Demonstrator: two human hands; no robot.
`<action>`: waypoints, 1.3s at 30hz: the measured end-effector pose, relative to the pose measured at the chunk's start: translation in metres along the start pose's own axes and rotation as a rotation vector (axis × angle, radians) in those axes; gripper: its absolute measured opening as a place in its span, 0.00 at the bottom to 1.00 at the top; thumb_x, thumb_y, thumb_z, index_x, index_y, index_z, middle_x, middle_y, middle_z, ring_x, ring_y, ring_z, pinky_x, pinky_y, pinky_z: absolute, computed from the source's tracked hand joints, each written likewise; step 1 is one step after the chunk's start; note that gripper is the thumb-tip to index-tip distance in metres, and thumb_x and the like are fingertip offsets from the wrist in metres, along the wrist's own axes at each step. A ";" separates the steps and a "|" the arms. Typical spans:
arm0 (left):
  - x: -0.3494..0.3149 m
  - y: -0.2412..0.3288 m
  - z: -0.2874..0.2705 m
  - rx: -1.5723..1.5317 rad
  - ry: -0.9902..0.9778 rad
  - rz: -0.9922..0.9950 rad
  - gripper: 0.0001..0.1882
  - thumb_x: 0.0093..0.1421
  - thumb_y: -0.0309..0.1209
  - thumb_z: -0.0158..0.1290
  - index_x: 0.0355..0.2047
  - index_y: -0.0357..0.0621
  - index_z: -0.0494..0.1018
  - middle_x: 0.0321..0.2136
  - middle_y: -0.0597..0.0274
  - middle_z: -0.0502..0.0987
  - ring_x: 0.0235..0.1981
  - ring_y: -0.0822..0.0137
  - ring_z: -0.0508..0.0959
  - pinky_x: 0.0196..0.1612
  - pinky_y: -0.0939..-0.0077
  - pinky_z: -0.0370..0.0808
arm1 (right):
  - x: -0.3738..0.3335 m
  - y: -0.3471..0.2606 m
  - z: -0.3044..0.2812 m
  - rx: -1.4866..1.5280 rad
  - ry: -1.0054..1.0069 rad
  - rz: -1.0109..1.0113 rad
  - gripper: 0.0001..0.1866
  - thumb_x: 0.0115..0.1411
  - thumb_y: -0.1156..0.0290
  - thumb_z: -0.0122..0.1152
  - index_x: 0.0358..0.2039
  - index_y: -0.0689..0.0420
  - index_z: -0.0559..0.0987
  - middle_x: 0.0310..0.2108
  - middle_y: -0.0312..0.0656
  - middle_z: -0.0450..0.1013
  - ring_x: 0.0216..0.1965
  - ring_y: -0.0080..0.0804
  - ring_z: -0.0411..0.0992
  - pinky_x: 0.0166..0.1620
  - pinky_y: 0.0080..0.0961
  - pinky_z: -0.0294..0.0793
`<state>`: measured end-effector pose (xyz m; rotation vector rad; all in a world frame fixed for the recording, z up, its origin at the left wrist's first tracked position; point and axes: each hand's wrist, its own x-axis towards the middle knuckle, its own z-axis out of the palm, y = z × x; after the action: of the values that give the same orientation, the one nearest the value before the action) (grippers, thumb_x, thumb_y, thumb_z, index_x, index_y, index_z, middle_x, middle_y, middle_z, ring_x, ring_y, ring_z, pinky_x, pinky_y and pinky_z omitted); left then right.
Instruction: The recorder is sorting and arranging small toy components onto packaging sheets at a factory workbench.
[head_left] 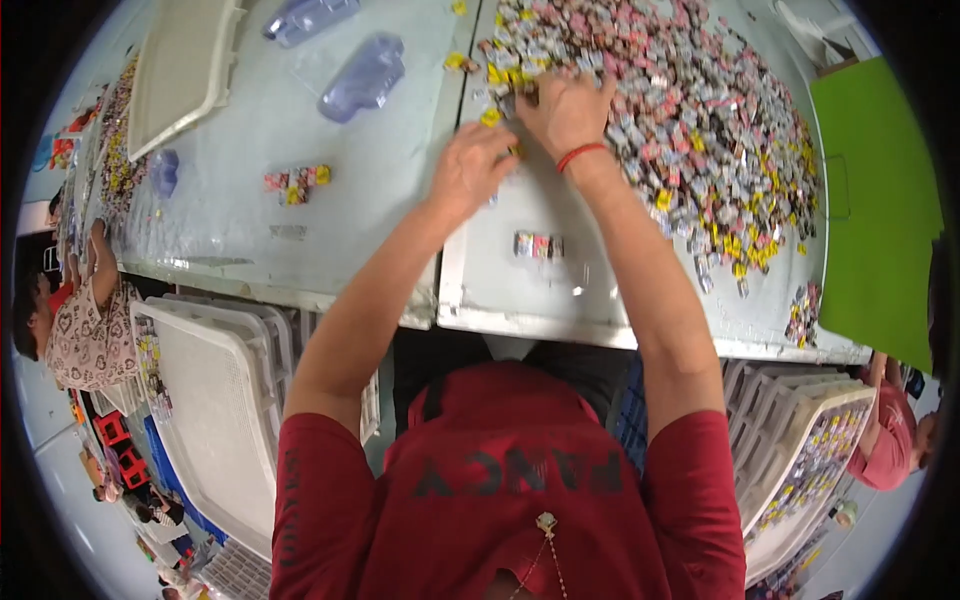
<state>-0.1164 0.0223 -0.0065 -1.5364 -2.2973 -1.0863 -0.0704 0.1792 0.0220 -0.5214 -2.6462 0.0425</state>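
A broad heap of small wrapped pieces [690, 130] in pink, silver, black and yellow covers the right part of the table. At its near left edge, my right hand [568, 112] reaches down with bent fingers among the pieces; what its fingertips grip is hidden. Just left of it, my left hand [468, 172] is half curled, thumb and fingers drawn together. A yellow piece shows by its fingertips, but whether it is held I cannot make out. Below the hands, a short row of pieces [539, 245] lies on the table. Another small cluster [297, 184] lies farther left.
Bluish clear plastic molded trays [365, 78] lie at the upper left, near a white tray [180, 70]. A green panel [880, 200] borders the heap's right side. Stacked white trays [215, 400] stand below the table edge on both sides. Other people [85, 330] work nearby.
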 end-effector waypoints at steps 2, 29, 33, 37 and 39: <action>-0.007 0.001 -0.010 0.017 0.006 0.011 0.11 0.48 0.28 0.61 0.33 0.41 0.77 0.33 0.60 0.79 0.38 0.57 0.75 0.43 0.67 0.73 | -0.009 0.009 -0.025 0.015 0.088 -0.135 0.14 0.53 0.54 0.63 0.28 0.51 0.81 0.23 0.39 0.77 0.33 0.38 0.74 0.51 0.47 0.61; -0.066 0.091 0.012 -0.228 -0.097 0.086 0.10 0.48 0.25 0.61 0.32 0.39 0.77 0.37 0.60 0.74 0.40 0.59 0.75 0.45 0.69 0.73 | -0.173 0.036 -0.085 0.220 -0.040 -0.162 0.15 0.51 0.65 0.67 0.40 0.52 0.81 0.23 0.34 0.71 0.33 0.32 0.70 0.55 0.47 0.59; -0.063 0.090 0.008 -0.272 -0.131 0.082 0.11 0.48 0.25 0.61 0.33 0.40 0.77 0.40 0.59 0.74 0.42 0.58 0.74 0.47 0.68 0.73 | -0.179 0.043 -0.097 0.391 -0.145 -0.055 0.21 0.55 0.69 0.63 0.50 0.57 0.72 0.31 0.40 0.72 0.36 0.33 0.70 0.53 0.38 0.63; -0.053 0.097 0.002 -0.204 -0.117 0.166 0.13 0.48 0.26 0.61 0.36 0.40 0.76 0.44 0.58 0.73 0.47 0.55 0.73 0.49 0.66 0.72 | -0.182 0.058 -0.109 1.151 -0.495 0.396 0.21 0.64 0.73 0.52 0.56 0.62 0.63 0.42 0.41 0.72 0.39 0.28 0.70 0.48 0.25 0.68; -0.049 0.095 0.006 -0.181 -0.149 0.236 0.14 0.48 0.26 0.61 0.37 0.39 0.76 0.46 0.58 0.73 0.48 0.54 0.73 0.50 0.65 0.72 | -0.179 0.061 -0.112 1.281 -0.529 0.393 0.18 0.67 0.72 0.47 0.56 0.62 0.62 0.44 0.40 0.73 0.41 0.25 0.70 0.48 0.23 0.69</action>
<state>-0.0113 0.0100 0.0094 -1.9606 -2.0828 -1.1776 0.1479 0.1640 0.0419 -0.5540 -2.2332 2.0141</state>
